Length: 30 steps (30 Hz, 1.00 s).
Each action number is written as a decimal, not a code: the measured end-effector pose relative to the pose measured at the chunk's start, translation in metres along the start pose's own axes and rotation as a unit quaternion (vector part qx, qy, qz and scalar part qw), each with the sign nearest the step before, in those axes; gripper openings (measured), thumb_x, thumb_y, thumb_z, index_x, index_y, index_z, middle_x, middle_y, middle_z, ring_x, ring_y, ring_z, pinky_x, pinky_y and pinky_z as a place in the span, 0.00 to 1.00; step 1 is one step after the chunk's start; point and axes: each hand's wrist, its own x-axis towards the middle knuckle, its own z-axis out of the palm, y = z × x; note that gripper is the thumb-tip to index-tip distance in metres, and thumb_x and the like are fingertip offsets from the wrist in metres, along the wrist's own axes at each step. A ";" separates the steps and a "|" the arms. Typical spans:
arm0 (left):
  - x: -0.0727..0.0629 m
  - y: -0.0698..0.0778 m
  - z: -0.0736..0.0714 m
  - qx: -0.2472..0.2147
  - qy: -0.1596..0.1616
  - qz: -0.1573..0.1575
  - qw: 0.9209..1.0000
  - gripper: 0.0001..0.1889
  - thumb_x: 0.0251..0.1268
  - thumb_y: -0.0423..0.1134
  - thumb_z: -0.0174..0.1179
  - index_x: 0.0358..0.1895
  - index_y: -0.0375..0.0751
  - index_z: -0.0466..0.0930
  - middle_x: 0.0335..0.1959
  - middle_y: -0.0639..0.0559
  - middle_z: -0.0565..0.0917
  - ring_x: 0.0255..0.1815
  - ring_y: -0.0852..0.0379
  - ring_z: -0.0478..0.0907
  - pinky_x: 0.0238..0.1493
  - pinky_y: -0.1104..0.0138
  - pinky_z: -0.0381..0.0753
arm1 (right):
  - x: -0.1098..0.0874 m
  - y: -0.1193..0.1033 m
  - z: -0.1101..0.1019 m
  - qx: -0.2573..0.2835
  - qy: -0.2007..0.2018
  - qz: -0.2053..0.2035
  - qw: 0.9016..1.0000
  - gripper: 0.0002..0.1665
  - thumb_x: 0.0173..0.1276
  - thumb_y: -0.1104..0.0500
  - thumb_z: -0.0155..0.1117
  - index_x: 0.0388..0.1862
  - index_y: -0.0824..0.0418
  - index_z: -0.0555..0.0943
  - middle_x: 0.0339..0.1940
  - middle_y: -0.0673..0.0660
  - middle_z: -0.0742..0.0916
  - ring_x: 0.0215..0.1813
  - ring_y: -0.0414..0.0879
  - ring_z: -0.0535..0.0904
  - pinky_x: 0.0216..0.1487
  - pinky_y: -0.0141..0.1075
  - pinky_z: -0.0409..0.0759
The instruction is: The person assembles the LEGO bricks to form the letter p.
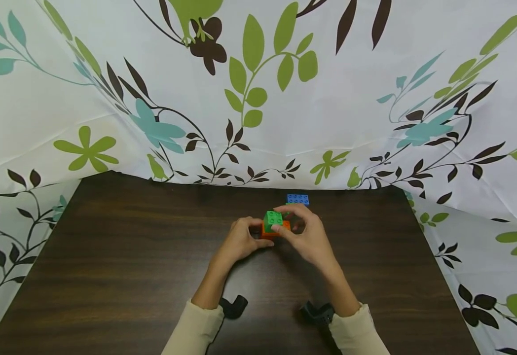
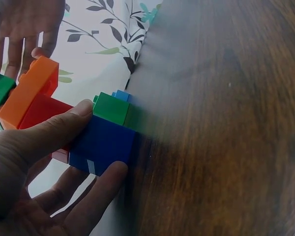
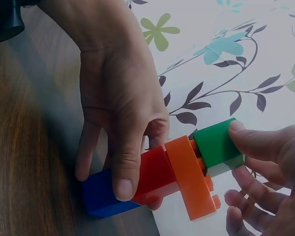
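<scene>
A stack of toy building bricks stands upright on the table, between the two hands. At its foot is a blue brick, then a red brick. An orange brick lies across the red one and juts out to one side. My left hand grips the lower stack, its thumb across the red and blue bricks. On top, my right hand pinches a green brick between thumb and fingers. Orange studs show at the seam under this green brick.
Behind the stack, a flat blue brick and another green brick sit near the table's far edge. The dark wooden table meets a leaf-patterned cloth at the back and sides. Black wrist mounts hang at both wrists.
</scene>
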 end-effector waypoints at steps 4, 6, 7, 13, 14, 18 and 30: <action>0.000 0.001 0.000 -0.005 -0.001 0.000 1.000 0.21 0.51 0.38 0.86 0.50 0.40 0.93 0.52 0.44 0.91 0.59 0.41 0.86 0.65 0.44 0.84 | 0.000 0.000 0.001 -0.020 0.007 -0.008 1.000 0.23 0.66 0.61 0.81 0.60 0.56 0.88 0.56 0.59 0.89 0.54 0.60 0.83 0.46 0.40 0.83; -0.001 0.001 0.000 -0.006 -0.002 -0.002 1.000 0.21 0.51 0.38 0.86 0.50 0.40 0.93 0.52 0.44 0.91 0.59 0.41 0.86 0.65 0.44 0.84 | 0.000 -0.001 0.001 -0.032 0.012 -0.014 0.999 0.23 0.66 0.61 0.82 0.59 0.56 0.88 0.56 0.58 0.89 0.53 0.58 0.84 0.45 0.39 0.83; -0.001 0.001 0.000 -0.007 -0.002 -0.003 1.000 0.21 0.51 0.38 0.86 0.50 0.40 0.93 0.52 0.44 0.91 0.59 0.41 0.86 0.65 0.44 0.84 | 0.001 -0.001 0.001 -0.038 0.014 -0.017 0.999 0.23 0.65 0.61 0.82 0.59 0.55 0.89 0.56 0.58 0.89 0.53 0.58 0.84 0.45 0.38 0.83; -0.001 0.001 0.000 -0.006 -0.004 -0.004 1.000 0.20 0.52 0.37 0.85 0.50 0.40 0.93 0.51 0.45 0.91 0.58 0.42 0.85 0.65 0.43 0.83 | 0.000 -0.002 0.003 -0.052 0.033 -0.037 0.997 0.24 0.60 0.63 0.85 0.56 0.55 0.89 0.53 0.57 0.90 0.49 0.57 0.84 0.42 0.35 0.82; -0.001 0.001 0.000 -0.005 -0.004 -0.004 1.000 0.20 0.52 0.37 0.85 0.50 0.40 0.93 0.51 0.44 0.91 0.58 0.42 0.85 0.65 0.43 0.83 | 0.000 -0.002 0.004 -0.055 0.035 -0.040 0.997 0.24 0.60 0.63 0.85 0.56 0.55 0.89 0.53 0.57 0.90 0.48 0.57 0.84 0.42 0.35 0.81; 0.000 0.001 0.000 -0.001 -0.002 -0.004 1.000 0.20 0.52 0.38 0.86 0.49 0.41 0.93 0.51 0.45 0.91 0.58 0.41 0.85 0.65 0.43 0.83 | 0.001 -0.002 0.006 -0.074 0.043 -0.052 0.995 0.24 0.57 0.62 0.86 0.54 0.55 0.90 0.53 0.56 0.91 0.47 0.53 0.83 0.41 0.37 0.80; 0.000 0.000 0.000 0.002 -0.001 -0.006 1.000 0.21 0.51 0.39 0.86 0.50 0.42 0.93 0.53 0.43 0.91 0.59 0.41 0.85 0.66 0.44 0.82 | 0.005 -0.005 0.000 -0.077 0.013 -0.032 0.996 0.23 0.57 0.60 0.88 0.52 0.54 0.91 0.54 0.53 0.92 0.53 0.52 0.84 0.49 0.45 0.83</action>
